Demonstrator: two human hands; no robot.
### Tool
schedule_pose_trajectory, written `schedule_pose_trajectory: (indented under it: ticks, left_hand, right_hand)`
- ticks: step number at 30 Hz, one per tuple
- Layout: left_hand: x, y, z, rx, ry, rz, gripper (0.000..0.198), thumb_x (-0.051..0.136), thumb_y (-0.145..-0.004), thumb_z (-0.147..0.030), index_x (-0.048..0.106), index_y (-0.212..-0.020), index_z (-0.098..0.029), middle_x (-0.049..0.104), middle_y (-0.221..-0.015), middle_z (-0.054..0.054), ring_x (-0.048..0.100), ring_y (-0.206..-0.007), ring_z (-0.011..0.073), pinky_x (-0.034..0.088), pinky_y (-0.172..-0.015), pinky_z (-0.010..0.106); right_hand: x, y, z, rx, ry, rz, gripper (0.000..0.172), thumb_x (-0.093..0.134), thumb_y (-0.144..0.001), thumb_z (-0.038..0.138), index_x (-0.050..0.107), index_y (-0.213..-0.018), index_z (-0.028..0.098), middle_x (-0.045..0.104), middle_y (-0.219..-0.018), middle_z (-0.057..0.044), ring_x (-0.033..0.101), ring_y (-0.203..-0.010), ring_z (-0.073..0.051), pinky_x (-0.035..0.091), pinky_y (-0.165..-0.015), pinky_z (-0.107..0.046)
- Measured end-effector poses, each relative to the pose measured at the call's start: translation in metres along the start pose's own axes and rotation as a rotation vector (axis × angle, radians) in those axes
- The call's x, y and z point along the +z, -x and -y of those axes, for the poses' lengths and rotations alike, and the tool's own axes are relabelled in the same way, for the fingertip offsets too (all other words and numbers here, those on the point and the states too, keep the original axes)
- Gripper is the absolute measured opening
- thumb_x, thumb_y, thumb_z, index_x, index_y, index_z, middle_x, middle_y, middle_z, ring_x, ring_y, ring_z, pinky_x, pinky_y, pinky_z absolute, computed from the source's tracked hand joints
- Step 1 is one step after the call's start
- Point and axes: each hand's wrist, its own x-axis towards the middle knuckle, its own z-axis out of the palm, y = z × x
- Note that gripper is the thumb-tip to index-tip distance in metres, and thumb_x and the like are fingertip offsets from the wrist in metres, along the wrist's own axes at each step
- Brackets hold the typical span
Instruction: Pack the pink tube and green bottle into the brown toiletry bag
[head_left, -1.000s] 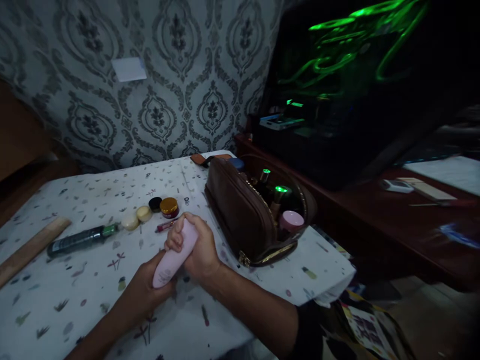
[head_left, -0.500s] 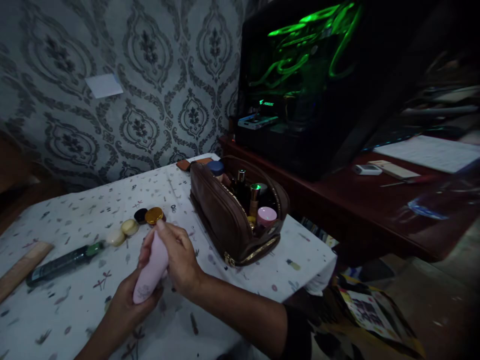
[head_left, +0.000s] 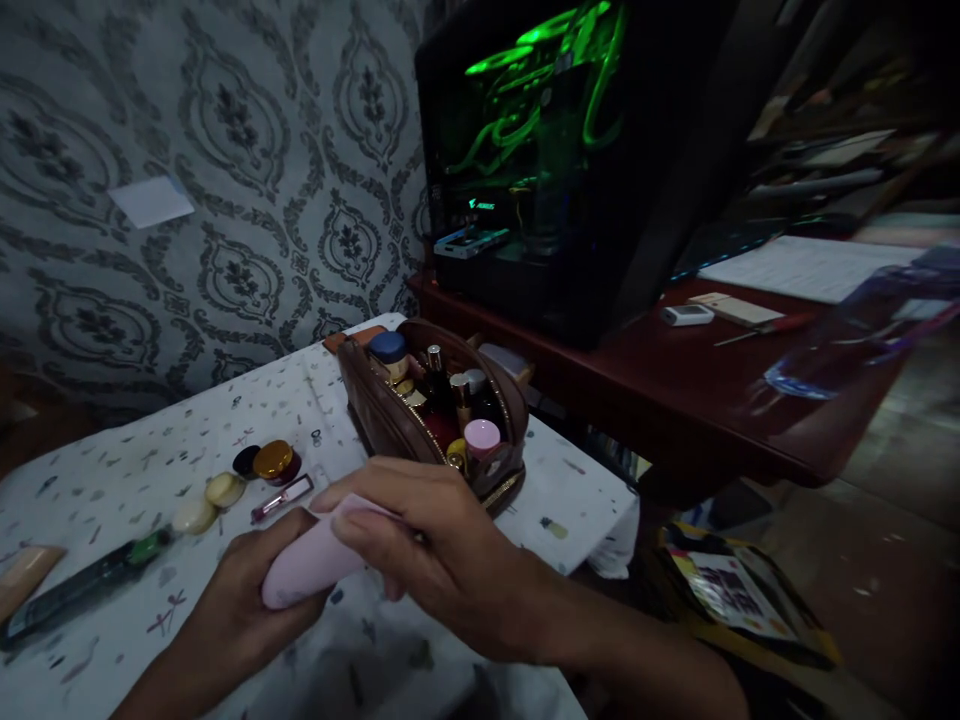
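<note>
My left hand (head_left: 247,590) is wrapped round the lower end of a pale pink, rounded tube-like container (head_left: 315,560). My right hand (head_left: 427,550) grips its upper end, with the thumb across the top; the exact kind is not clear. Beyond my hands a brown zippered cosmetic bag (head_left: 386,410) stands unzipped. Inside it are a blue-lidded jar (head_left: 388,350), a pink-lidded jar (head_left: 481,438) and several small bottles. A small pink lip gloss tube (head_left: 282,498) lies just past my left hand, beside a gold-lidded jar (head_left: 276,461).
Left on the patterned white tablecloth (head_left: 97,470) lie a black round cap (head_left: 246,460), two cream round items (head_left: 210,505), a dark green bottle (head_left: 86,588) and a beige flat object (head_left: 26,580). A dark red desk (head_left: 645,400) holds a green-lit computer case (head_left: 540,180) and a clear bottle (head_left: 832,340).
The pink container has tipped from steep to flatter, and my right hand has shifted over its upper end. The lip gloss tube has come into sight. My view has swung right.
</note>
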Motion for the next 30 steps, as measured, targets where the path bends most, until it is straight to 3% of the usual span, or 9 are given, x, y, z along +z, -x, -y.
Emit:
schedule_pose_trajectory:
  ticks: [3,6,11,15,18,21,25,27,30]
  left_hand:
    - [0.003,-0.021,-0.017,0.067,-0.043,0.006,0.004,0.065,-0.081,-0.022,0.066,-0.085,-0.023,0.067,-0.068,-0.004,0.065,-0.058,0.0126,0.051,-0.051,0.017]
    - [0.007,-0.043,-0.038,0.064,-0.047,-0.038,0.006,0.068,-0.083,-0.026,0.064,-0.086,-0.023,0.064,-0.066,-0.006,0.057,-0.051,0.0095,0.046,-0.046,0.016]
    - [0.013,-0.079,-0.064,0.100,-0.002,-0.103,0.016,0.074,-0.084,-0.031,0.065,-0.096,-0.024,0.062,-0.072,-0.006,0.053,-0.053,0.0074,0.041,-0.045,0.015]
    - [0.018,-0.100,-0.061,0.156,0.018,-0.162,0.030,0.074,-0.086,-0.037,0.063,-0.112,-0.026,0.068,-0.095,-0.001,0.063,-0.073,0.0122,0.050,-0.059,0.020]
    - [0.021,-0.110,-0.048,0.138,0.006,-0.215,0.050,0.073,-0.086,-0.038,0.052,-0.130,-0.026,0.065,-0.118,0.005,0.067,-0.096,0.0193,0.057,-0.078,0.029]
    - [0.022,-0.112,-0.035,0.119,-0.043,-0.175,0.053,0.067,-0.091,-0.030,0.042,-0.138,-0.025,0.068,-0.115,0.005,0.068,-0.106,0.0210,0.055,-0.095,0.037]
    - [0.024,-0.105,-0.026,0.250,-0.229,-0.146,0.026,0.057,-0.095,-0.016,0.057,-0.120,-0.023,0.071,-0.106,0.004,0.068,-0.106,0.0202,0.054,-0.094,0.034]
    - [0.026,-0.103,-0.024,0.353,-0.288,-0.150,0.019,0.054,-0.094,-0.011,0.063,-0.107,-0.021,0.072,-0.104,0.005,0.067,-0.108,0.0208,0.053,-0.095,0.035]
    - [0.028,-0.101,-0.022,0.421,-0.271,-0.185,0.021,0.053,-0.093,-0.006,0.063,-0.106,-0.019,0.073,-0.106,0.006,0.067,-0.110,0.0215,0.054,-0.096,0.038]
  right_hand:
    - [-0.013,0.014,0.008,-0.020,-0.049,-0.149,0.021,0.055,-0.102,0.030,0.070,-0.104,0.015,0.064,-0.087,0.000,0.054,-0.056,-0.005,0.047,-0.055,-0.017]
    - [-0.031,0.021,0.014,0.016,-0.072,-0.288,0.023,0.058,-0.101,0.029,0.071,-0.116,0.018,0.067,-0.079,0.001,0.061,-0.059,-0.007,0.051,-0.055,-0.017]
    - [-0.065,0.019,0.027,0.066,-0.039,-0.479,0.020,0.062,-0.099,0.032,0.075,-0.105,0.019,0.069,-0.068,0.001,0.065,-0.055,-0.010,0.056,-0.052,-0.019]
    - [-0.086,0.013,0.034,0.001,0.037,-0.608,0.013,0.065,-0.097,0.029,0.076,-0.094,0.023,0.070,-0.071,0.002,0.068,-0.056,-0.012,0.058,-0.052,-0.021]
    - [-0.102,0.008,0.034,-0.051,0.146,-0.766,0.013,0.065,-0.096,0.028,0.076,-0.089,0.027,0.072,-0.074,0.001,0.068,-0.057,-0.013,0.058,-0.050,-0.022]
    - [-0.117,0.003,0.031,-0.083,0.325,-0.863,0.015,0.065,-0.097,0.029,0.076,-0.087,0.028,0.073,-0.080,0.000,0.069,-0.062,-0.014,0.058,-0.052,-0.022]
    - [-0.127,-0.009,0.023,-0.123,0.468,-0.719,0.019,0.060,-0.100,0.022,0.073,-0.086,0.026,0.068,-0.076,0.005,0.067,-0.062,-0.009,0.056,-0.052,-0.019]
    - [-0.127,-0.019,0.016,-0.105,0.494,-0.552,0.024,0.055,-0.101,0.020,0.070,-0.083,0.024,0.068,-0.077,0.007,0.066,-0.061,-0.006,0.055,-0.055,-0.016]
    - [-0.123,-0.040,0.004,-0.039,0.471,-0.275,0.031,0.054,-0.099,0.018,0.067,-0.071,0.022,0.067,-0.075,0.007,0.063,-0.063,-0.005,0.050,-0.059,-0.015]
